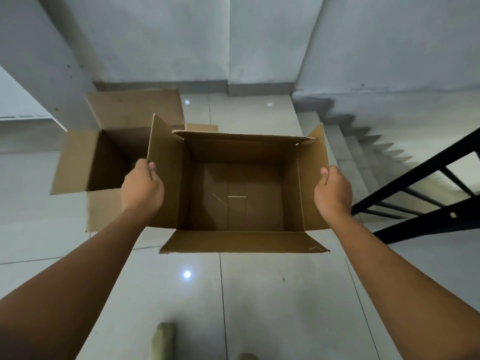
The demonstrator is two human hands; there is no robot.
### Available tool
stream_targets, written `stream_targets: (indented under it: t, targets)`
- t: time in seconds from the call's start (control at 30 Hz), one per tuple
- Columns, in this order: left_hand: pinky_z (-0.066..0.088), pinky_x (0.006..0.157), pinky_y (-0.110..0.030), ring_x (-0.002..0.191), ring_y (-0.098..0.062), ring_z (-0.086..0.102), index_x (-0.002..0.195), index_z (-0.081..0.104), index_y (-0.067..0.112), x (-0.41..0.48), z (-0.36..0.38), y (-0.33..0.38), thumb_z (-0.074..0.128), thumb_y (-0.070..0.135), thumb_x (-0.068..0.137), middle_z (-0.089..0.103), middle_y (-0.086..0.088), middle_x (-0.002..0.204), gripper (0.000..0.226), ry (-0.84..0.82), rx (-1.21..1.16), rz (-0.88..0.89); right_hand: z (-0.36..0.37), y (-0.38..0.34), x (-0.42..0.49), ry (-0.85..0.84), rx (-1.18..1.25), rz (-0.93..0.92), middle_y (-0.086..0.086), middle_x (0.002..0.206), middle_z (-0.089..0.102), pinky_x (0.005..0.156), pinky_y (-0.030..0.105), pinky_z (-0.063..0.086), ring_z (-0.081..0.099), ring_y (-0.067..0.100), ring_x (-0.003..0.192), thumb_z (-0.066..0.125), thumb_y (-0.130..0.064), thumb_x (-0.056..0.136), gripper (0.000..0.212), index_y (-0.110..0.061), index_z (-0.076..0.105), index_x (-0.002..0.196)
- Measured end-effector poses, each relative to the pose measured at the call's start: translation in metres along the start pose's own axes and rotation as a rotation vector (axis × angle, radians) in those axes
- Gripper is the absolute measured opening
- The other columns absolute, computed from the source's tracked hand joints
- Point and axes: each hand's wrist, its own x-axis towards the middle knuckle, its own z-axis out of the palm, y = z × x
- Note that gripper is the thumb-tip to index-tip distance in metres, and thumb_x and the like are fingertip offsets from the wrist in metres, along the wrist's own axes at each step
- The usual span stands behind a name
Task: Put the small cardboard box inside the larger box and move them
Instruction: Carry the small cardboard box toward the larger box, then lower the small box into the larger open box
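Observation:
An open, empty cardboard box (241,193) hangs in front of me above the tiled floor, all its flaps spread. My left hand (141,188) pinches its left side flap and my right hand (333,190) pinches its right side flap. Behind it and to the left, a second open cardboard box (111,157) stands on the floor beside the wall, flaps folded outward, partly hidden by the held box. I cannot tell for certain which box is larger; the held one is nearer to me.
A staircase (363,141) runs along the right wall, with a black metal railing (415,193) in front of it. Grey walls close the back and left. Glossy floor tiles (259,294) lie below, and my feet (165,339) show at the bottom edge.

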Motion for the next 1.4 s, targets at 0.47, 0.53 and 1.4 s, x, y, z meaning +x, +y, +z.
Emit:
stream_targets:
  t: [0.47, 0.53, 1.4]
  targets:
    - [0.035, 0.067, -0.039, 0.078, -0.034, 0.049, 0.115, 0.047, -0.004, 0.183, -0.075, -0.114, 0.026, 0.023, 0.101, 0.057, -0.021, 0.092, 0.037, 0.073, 0.041, -0.027, 0.137, -0.178, -0.004, 0.089, 0.110, -0.011, 0.018, 0.099, 0.067, 0.066, 0.027, 0.042, 0.064, 0.029, 0.090, 0.034, -0.021, 0.099, 0.032, 0.000, 0.057, 0.106]
    - [0.033, 0.068, -0.039, 0.080, -0.037, 0.048, 0.113, 0.047, -0.005, 0.206, -0.084, -0.132, 0.026, 0.023, 0.101, 0.060, -0.029, 0.101, 0.037, 0.073, 0.065, -0.032, 0.161, -0.201, -0.007, 0.087, 0.117, 0.002, 0.018, 0.100, 0.067, 0.067, 0.027, 0.043, 0.064, 0.028, 0.090, 0.034, -0.021, 0.099, 0.032, -0.001, 0.057, 0.107]
    - [0.038, 0.072, -0.041, 0.096, -0.045, 0.057, 0.115, 0.049, -0.005, 0.356, 0.009, -0.305, 0.027, 0.025, 0.101, 0.061, -0.029, 0.108, 0.040, -0.022, 0.109, -0.215, 0.420, -0.259, 0.067, -0.189, 0.054, -0.052, 0.007, 0.082, 0.055, 0.054, 0.021, 0.037, 0.054, 0.016, 0.070, 0.036, -0.021, 0.099, 0.027, -0.003, 0.056, 0.100]
